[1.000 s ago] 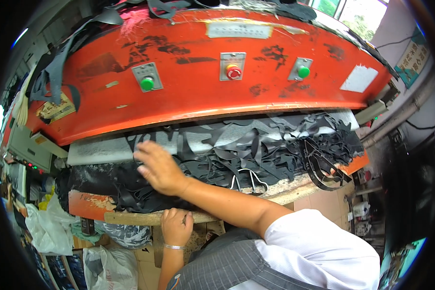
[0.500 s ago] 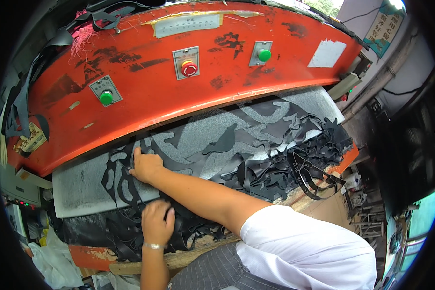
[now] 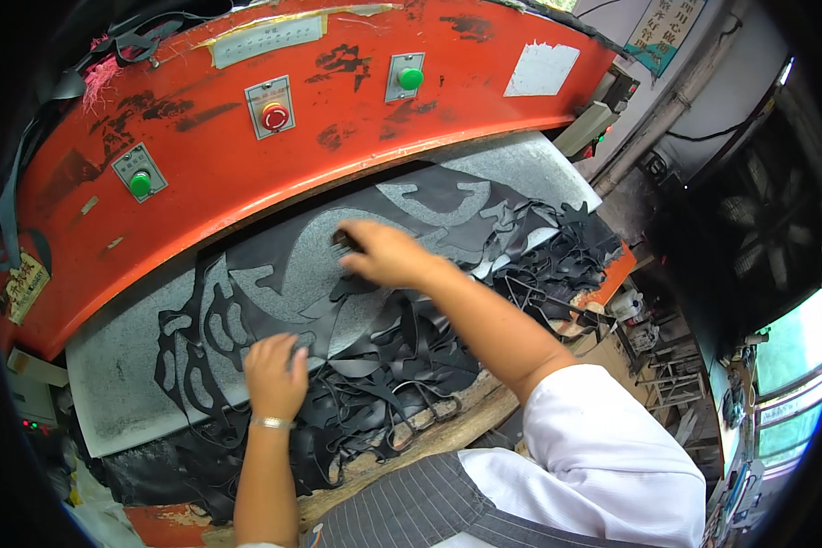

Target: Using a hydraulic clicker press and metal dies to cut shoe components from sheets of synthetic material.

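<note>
Black, flexible sheet material [image 3: 258, 245], pierced by curved cut-outs, lay flat on a pale grey board [image 3: 119, 384] beneath the front of a large orange-red machine [image 3: 192, 169]. Grey board showed through the openings.

The person's right hand [image 3: 384, 254] was over the middle of the sheet, beside a large rounded opening, with its fingers pointing left. The fingers were partly bent, and something dark showed at the fingertips; whether they gripped it or it merely lay behind them could not be told. The sheet spread beyond these fingertips on the left and on the side toward the machine.

The left hand [image 3: 277, 374], nearer the person, was back upward at the board's front edge. Its thumb stood apart from the other fingers, which reached over the near part of the sheet; their undersides were hidden, so a grip could not be confirmed. Narrow, looped cut-outs lay just left of this hand, and a silvery bracelet [image 3: 272, 422] circled the wrist.

Tangled black offcuts [image 3: 411, 365] were heaped to the right of the left hand, along the board's near side, above a worn wooden ledge [image 3: 406, 443]. On the machine's face, a red button [image 3: 274, 115] sat between two green ones.
</note>
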Tool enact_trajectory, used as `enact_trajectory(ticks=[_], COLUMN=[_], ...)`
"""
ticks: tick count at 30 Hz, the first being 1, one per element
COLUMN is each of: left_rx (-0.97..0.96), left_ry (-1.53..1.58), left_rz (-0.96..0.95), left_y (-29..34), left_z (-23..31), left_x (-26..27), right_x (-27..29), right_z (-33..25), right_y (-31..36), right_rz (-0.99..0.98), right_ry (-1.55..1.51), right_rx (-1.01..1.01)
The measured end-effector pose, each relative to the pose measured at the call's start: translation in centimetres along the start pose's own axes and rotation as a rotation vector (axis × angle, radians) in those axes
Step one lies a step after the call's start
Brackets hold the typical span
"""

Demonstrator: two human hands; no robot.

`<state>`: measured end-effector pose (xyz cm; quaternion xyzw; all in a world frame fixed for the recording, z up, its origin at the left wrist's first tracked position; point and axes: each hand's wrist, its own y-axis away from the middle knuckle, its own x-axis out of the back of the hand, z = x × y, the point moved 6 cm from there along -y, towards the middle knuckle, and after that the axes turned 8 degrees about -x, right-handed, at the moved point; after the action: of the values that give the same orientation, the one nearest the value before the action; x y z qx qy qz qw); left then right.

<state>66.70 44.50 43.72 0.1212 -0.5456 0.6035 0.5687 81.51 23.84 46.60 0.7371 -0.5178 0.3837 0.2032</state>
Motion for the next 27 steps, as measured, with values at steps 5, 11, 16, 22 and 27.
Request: enact_trajectory(ticks=[5,11,16,22,27], left_rx=[-0.259,-0.340,-0.293,0.549,0.745], left_ry=[-0.082,-0.210,-0.294,0.023,-0.104], left_rz=[0.004,-0.104,-0.159,0.029,-0.188], left_y=[-5.2,-6.6,-7.1,-7.6,-7.8], left_z=[2.7,1.5,2.6,-4.0,-5.8], left_x=[-7.5,-7.9,-7.8,-6.7,-5.4], right_x=[4.6,5.8,5.3,6.0,7.7], right_z=[10.2,11.2,11.9,11.5,11.3], right_y=[3.1,4.6,5.1,3.3,2.7], right_rz=[-0.023,-0.270,-0.314,-0.283,-0.244], right_ry=[0.446,0.377,0.460,0.151,0.126], right_rx=[-0.388,-0.353,0.255,0.382,0.061])
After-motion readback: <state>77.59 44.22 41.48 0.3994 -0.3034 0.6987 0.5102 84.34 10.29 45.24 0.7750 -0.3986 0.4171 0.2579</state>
